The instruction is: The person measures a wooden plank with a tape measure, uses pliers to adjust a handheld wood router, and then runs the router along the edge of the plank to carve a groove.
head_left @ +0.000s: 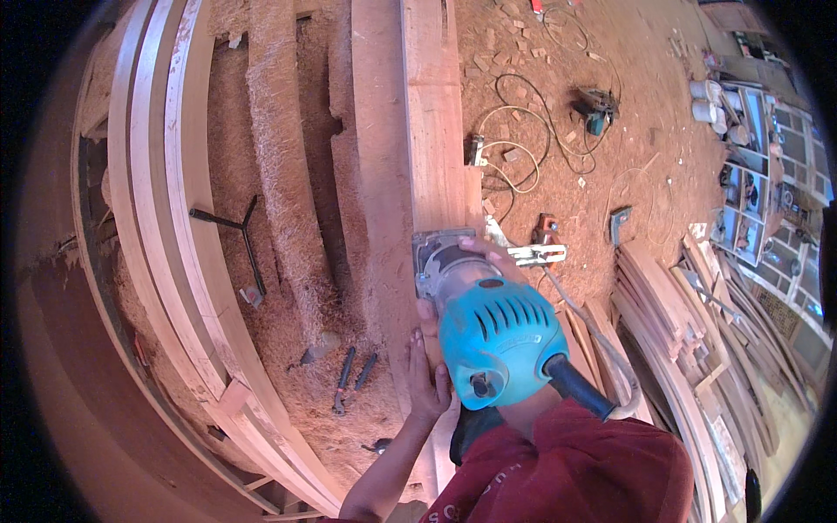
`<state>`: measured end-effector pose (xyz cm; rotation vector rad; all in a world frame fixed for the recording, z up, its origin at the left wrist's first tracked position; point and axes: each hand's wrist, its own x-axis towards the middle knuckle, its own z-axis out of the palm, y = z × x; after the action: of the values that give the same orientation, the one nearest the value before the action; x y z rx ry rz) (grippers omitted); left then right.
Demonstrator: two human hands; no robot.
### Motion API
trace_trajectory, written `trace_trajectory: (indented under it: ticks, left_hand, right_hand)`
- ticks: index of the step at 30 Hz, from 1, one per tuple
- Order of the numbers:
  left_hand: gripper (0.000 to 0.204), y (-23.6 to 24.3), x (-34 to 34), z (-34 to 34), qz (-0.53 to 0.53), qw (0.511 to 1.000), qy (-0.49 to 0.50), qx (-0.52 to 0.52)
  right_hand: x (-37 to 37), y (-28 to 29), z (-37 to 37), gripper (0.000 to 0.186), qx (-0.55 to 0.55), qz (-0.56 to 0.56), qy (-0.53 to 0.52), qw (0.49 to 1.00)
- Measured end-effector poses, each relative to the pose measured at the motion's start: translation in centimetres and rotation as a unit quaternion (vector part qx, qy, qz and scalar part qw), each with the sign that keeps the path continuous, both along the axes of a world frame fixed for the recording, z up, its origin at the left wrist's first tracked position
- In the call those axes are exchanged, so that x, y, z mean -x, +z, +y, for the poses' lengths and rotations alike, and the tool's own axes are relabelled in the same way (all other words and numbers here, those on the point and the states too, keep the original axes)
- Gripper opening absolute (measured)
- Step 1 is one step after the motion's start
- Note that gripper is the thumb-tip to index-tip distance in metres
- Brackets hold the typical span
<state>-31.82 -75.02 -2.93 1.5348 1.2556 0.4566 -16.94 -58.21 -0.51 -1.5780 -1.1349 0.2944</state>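
Router (506, 336), blue: upon the plank (436, 131), its base on the wood, cord (617, 356) trailing right. Right hand (490, 254): fingers clamped around the router's neck (partly hidden by its body). Left hand (425, 382): fingers extended, close together, along the plank just beside the router. Pincers (343, 394): left of the plank, among shavings. Curved beams (155, 166): three, farther left.

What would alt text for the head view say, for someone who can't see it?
A person's right hand grips a blue corded power tool on a long wooden board, the left hand close beside the tool. Curved wooden pieces lie on both sides, with pincers on wood shavings at left.
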Motion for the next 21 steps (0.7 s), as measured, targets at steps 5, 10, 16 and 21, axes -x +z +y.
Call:
trace_trajectory:
  ticks: [5, 10, 16, 21]
  left_hand:
    - [0.063, -0.4, 0.8, -2.0, 0.025, 0.999, 0.024, 0.02]
    - [0.063, 0.9, -0.9, 1.0, -0.012, 0.999, 0.025, -0.042]
    - [0.063, 1.6, -0.8, 0.9, 0.002, 0.999, 0.037, -0.03]
    - [0.062, 1.3, -0.8, 1.0, -0.006, 0.999, 0.034, -0.018]
  right_hand:
    - [-0.5, -0.8, 3.1, 0.065, -0.037, 0.001, 0.007, 0.999]
    - [-4.3, -0.8, 9.0, 0.06, -0.089, -0.058, -0.034, 0.994]
    - [-7.1, 0.6, 16.4, 0.055, -0.158, -0.054, -0.046, 0.985]
    - [-7.3, 1.9, 15.5, 0.05, -0.071, -0.068, -0.036, 0.994]
